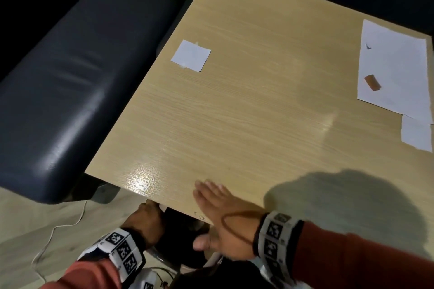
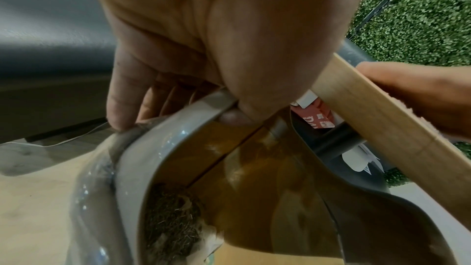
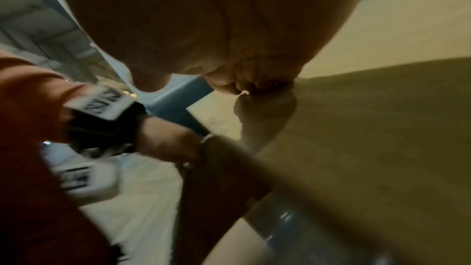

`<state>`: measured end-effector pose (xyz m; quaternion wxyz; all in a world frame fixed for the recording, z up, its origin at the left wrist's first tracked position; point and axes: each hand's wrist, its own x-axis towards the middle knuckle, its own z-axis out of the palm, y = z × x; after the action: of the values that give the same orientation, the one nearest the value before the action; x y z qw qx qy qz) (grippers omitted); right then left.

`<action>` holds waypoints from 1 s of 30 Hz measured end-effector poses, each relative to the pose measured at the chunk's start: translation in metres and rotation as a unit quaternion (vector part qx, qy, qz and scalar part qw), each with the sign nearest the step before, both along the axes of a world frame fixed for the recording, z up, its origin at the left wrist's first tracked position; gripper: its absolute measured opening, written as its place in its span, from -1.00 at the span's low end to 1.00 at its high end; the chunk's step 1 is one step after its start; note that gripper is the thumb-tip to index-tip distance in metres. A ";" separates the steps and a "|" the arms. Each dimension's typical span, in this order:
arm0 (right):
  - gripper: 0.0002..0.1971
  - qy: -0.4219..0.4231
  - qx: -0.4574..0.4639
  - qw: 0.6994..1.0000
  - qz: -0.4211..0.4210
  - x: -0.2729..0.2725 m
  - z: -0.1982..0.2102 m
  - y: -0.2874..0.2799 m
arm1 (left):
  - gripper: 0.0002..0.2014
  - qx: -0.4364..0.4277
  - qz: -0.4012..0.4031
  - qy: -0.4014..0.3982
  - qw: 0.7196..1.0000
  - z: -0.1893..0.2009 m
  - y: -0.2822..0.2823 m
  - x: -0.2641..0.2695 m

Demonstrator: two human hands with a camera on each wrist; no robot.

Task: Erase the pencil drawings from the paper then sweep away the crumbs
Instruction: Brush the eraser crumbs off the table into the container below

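The table (image 1: 234, 101) is carrying the paper (image 1: 397, 65) at its far right, with the eraser (image 1: 372, 82) lying on it and one small dark mark (image 1: 368, 46) showing; crumbs are too small to make out. The bin (image 2: 142, 148), hanging just below the near table edge, is looking light and stiff, best taken by its rim. The left hand (image 1: 145, 218) is pinching that rim, thumb inside, fingers outside. The right hand (image 1: 225, 213) is lying flat, fingers straight and together, at the near edge above the bin; crumbs being light and loose, a flat palm should be pushing them well. Only the left wrist view is showing the bin's inside and dark debris (image 2: 173, 219); the head view alone is showing the paper.
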<state>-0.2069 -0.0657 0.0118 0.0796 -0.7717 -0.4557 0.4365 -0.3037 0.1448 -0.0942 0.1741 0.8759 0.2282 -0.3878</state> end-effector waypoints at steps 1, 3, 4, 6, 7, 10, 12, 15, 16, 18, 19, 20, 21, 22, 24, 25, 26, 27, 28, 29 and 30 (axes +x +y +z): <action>-0.11 0.022 0.006 1.000 -0.005 -0.006 0.005 -0.002 | -0.68 0.000 -0.011 0.010 1.000 0.000 0.002 0.000; -0.17 0.036 0.018 0.997 -0.065 0.008 0.012 -0.002 | -0.59 -0.012 -0.033 0.019 0.999 0.000 0.004 0.001; -0.19 0.024 0.010 0.994 -0.105 0.024 0.011 0.000 | -0.50 -0.017 -0.048 0.019 0.999 0.000 0.006 0.000; -0.19 -0.035 0.006 0.984 -0.175 0.064 0.001 0.006 | -0.44 -0.007 -0.042 0.007 0.999 -0.003 0.008 0.001; -0.17 -0.064 0.001 0.979 -0.195 0.081 -0.004 0.010 | -0.49 0.001 -0.036 -0.002 0.999 -0.003 0.008 0.002; -0.09 -0.086 -0.034 0.983 -0.160 0.082 -0.019 0.019 | -0.69 0.023 -0.046 -0.001 0.999 -0.002 0.009 0.004; -0.05 -0.076 -0.007 0.995 -0.069 0.039 -0.023 0.020 | -0.67 0.017 -0.076 0.023 0.997 -0.002 0.010 0.005; -0.05 -0.038 0.046 0.998 0.017 -0.024 -0.023 0.009 | -0.62 0.019 -0.108 0.019 0.994 -0.002 0.009 0.004; -0.07 -0.018 0.057 0.998 0.032 -0.034 -0.026 0.003 | -0.63 0.019 -0.109 0.022 0.994 -0.001 0.008 0.003; -0.15 -0.020 0.085 0.994 0.070 -0.042 -0.035 -0.009 | -0.60 0.014 -0.110 0.010 0.994 0.000 0.006 0.000; -0.20 -0.031 0.073 0.993 0.084 -0.043 -0.032 -0.012 | -0.57 0.004 -0.101 0.010 0.995 0.000 0.005 -0.002; -0.23 -0.079 0.066 0.991 0.091 -0.041 -0.027 -0.012 | -0.55 -0.006 -0.082 0.017 0.996 0.001 0.002 -0.002; -0.23 -0.099 0.086 0.988 0.079 -0.037 -0.025 -0.014 | -0.59 -0.012 -0.055 0.016 0.998 0.002 0.000 -0.001; -0.20 -0.089 0.124 0.988 0.032 -0.030 -0.022 -0.014 | -0.64 -0.016 -0.036 0.012 0.999 0.002 -0.002 -0.001; -0.11 -0.047 0.089 0.992 -0.073 -0.009 -0.014 -0.017 | -0.69 -0.038 0.002 0.004 0.999 0.005 -0.008 -0.001; -0.09 -0.086 0.087 0.986 -0.117 -0.002 -0.017 -0.020 | -0.69 -0.046 0.014 -0.004 0.999 0.004 -0.010 -0.002; -0.08 -0.110 0.072 0.981 -0.143 0.001 -0.018 -0.021 | -0.69 -0.051 0.013 -0.009 0.999 0.005 -0.013 -0.004; -0.07 -0.108 0.059 0.983 -0.140 -0.002 -0.020 -0.022 | -0.69 -0.053 0.009 -0.008 0.999 0.005 -0.015 -0.006; -0.06 -0.084 0.040 0.989 -0.113 -0.013 -0.025 -0.021 | -0.70 -0.051 0.006 -0.003 0.999 0.006 -0.017 -0.007; -0.07 -0.073 0.028 0.995 -0.061 -0.029 -0.030 -0.023 | -0.71 -0.047 0.006 -0.001 0.999 0.006 -0.019 -0.007; -0.10 -0.067 0.028 0.997 -0.017 -0.047 -0.031 -0.022 | -0.71 -0.044 0.006 -0.003 0.999 0.005 -0.020 -0.008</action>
<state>-0.2535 -0.0881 -0.0190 0.0780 -0.8044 -0.4588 0.3693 -0.3117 0.1247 -0.0890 0.2152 0.8671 0.2160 -0.3940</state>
